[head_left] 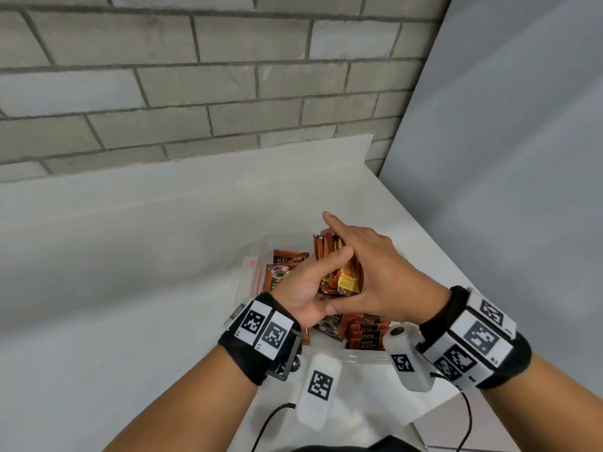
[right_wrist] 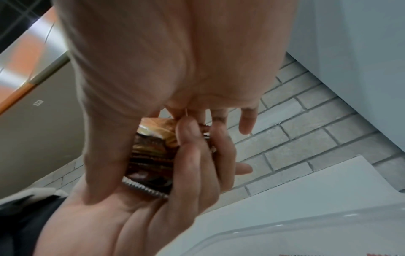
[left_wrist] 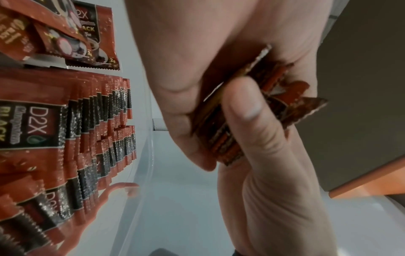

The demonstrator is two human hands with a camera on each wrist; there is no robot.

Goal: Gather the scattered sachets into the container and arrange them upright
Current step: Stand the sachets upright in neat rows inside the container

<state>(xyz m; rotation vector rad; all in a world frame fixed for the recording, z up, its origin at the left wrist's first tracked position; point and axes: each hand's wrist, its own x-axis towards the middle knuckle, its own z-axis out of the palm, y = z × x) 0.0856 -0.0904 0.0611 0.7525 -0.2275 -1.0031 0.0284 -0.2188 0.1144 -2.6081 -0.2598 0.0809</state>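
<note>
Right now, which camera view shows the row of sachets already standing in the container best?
The left wrist view: the upright row fills its left side, labels readable, behind the clear container wall. The head view shows only a few tops below the hands. The right wrist view shows just the container rim.

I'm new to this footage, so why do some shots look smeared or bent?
Head view: sharp, but the brick wall lines bow from the wide lens. Left wrist view: sachet bundle motion-blurred, stacked sachets crisper. Right wrist view: soft throughout, the hands looming large.
</note>
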